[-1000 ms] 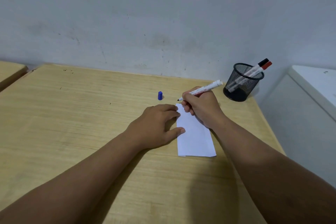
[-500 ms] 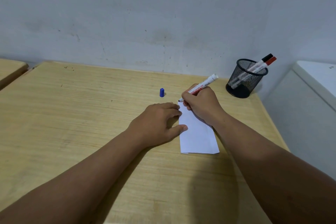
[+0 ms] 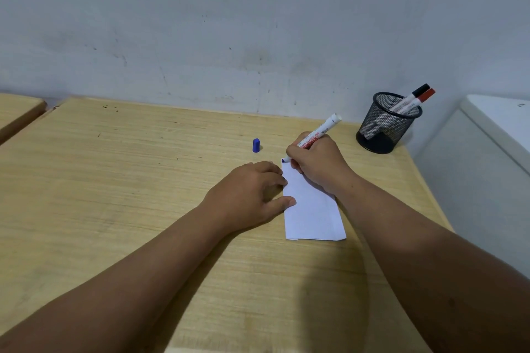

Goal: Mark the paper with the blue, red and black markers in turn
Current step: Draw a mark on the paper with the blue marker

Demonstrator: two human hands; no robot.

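Note:
A folded white paper (image 3: 312,215) lies on the wooden desk (image 3: 114,180). My left hand (image 3: 246,195) rests flat at the paper's left edge, its fingertips and thumb pressing on the sheet. My right hand (image 3: 318,163) grips the uncapped blue marker (image 3: 321,130), whose tip touches the paper's far left corner, where a small blue mark shows. The marker's blue cap (image 3: 256,145) stands on the desk just beyond my left hand. The red marker (image 3: 424,96) and the black marker (image 3: 417,92) stick out of a black mesh pen cup (image 3: 384,126) at the desk's far right corner.
A grey scuffed wall runs along the desk's far edge. A white cabinet (image 3: 493,135) stands to the right of the desk, close to the pen cup. Part of another wooden desk (image 3: 17,112) shows at the far left.
The marker tip has come down onto the paper's far left corner and a blue mark shows there. My left hand stays pressed on the sheet. The view has shifted slightly.

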